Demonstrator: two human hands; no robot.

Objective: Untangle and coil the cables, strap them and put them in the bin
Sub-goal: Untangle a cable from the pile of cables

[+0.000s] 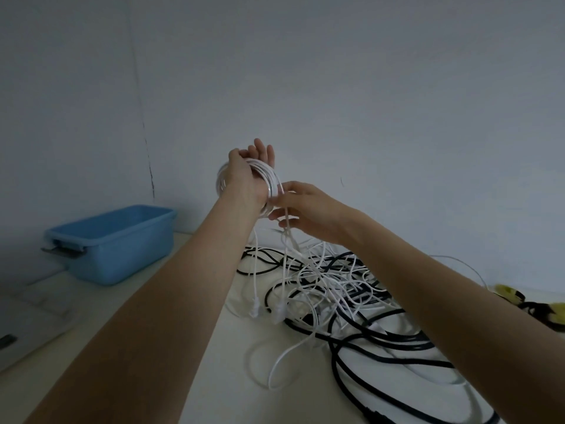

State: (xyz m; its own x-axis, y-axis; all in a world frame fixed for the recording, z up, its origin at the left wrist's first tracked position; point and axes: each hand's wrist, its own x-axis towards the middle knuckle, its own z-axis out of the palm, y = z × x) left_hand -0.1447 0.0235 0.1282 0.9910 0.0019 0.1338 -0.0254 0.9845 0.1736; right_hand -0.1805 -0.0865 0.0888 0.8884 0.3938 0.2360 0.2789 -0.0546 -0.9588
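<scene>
The left hand [247, 175] is raised above the counter, fingers straight and pointing up, and a coil of thin white cable [266, 179] is looped round its palm and the back of the hand. The fingers stay relaxed rather than curled; the coil simply hangs on the hand. Just at its four o'clock the right hand [305, 209] has its grip closed on the same white cable, thumb and fingertips pinching the strand where it leaves the coil beside the left wrist. From that pinch the strands drop straight down toward six o'clock, ending in two small white plugs [266, 310] that dangle close to the surface.

Below and out toward five o'clock lies the tangled heap of white and black cables [345, 289], spread over the pale cream counter [195, 347], with thick black cords looping toward the lower right edge. At nine o'clock from the hands, well apart from the heap, stands an open rectangular blue plastic bin [113, 243] with a grey latch handle on its near end. At the far right edge, around three o'clock, sits something yellow and black [526, 304], too blurred to make out. A plain grey-blue wall [336, 87] rises behind everything.
</scene>
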